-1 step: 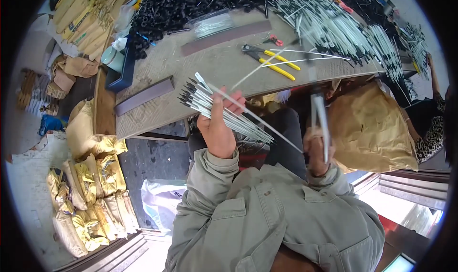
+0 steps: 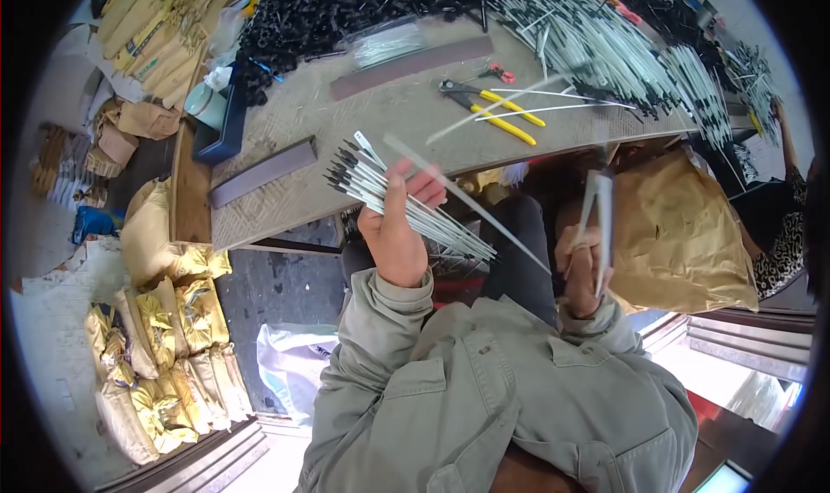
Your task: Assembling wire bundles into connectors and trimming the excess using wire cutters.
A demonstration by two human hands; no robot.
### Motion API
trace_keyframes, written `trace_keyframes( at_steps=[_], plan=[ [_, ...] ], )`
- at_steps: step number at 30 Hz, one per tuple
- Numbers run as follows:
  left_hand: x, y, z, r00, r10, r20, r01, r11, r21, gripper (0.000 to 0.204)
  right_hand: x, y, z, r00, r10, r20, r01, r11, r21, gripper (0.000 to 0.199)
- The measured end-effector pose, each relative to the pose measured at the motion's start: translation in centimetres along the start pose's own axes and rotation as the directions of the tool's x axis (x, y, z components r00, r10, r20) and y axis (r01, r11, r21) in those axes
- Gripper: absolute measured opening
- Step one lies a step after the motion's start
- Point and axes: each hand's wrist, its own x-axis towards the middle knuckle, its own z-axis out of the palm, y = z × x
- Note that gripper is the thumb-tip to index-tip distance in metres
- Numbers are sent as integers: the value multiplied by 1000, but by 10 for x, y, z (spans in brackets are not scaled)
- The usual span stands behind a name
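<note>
My left hand (image 2: 399,246) is closed round a bundle of thin white rods (image 2: 445,230). Their black tips fan out at the upper left, past the thumb. One long pale rod (image 2: 493,220), smeared by motion, slants across in front of the fingers; whether it is held cannot be told. My right hand (image 2: 583,272) is closed on a few white rods (image 2: 603,220) that point upward, apart from the bundle. These rods are blurred too, and the fingers partly hide their lower ends. Both hands are over my lap, in front of the table's near edge.
On the table (image 2: 346,125) lie yellow-handled pliers (image 2: 493,108), loose white rods (image 2: 562,108) and two flat dark bars (image 2: 264,173). Black parts (image 2: 363,4) and a big pile of white rods (image 2: 596,48) fill its far side. A brown paper sack (image 2: 674,233) stands right.
My right hand and its rods have shifted slightly to the right. The blurred pale rod over the table has moved a little. The left hand and its bundle look nearly the same.
</note>
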Motion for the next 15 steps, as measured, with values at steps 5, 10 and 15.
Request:
trace_keyframes(
  at_steps=[5,10,15],
  plan=[
    [-6,6,8,998,-42,50,42,999,-2,38,6,-1,-4,977,-156,144,153,988,30,15],
    [2,9,-8,994,90,-57,-88,995,36,39,5,-15,-10,978,-183,101,182,983,25,15],
    [0,2,-12,998,-33,-52,33,999,-6,34,3,-13,1,943,-295,152,263,943,204,16]
  ],
)
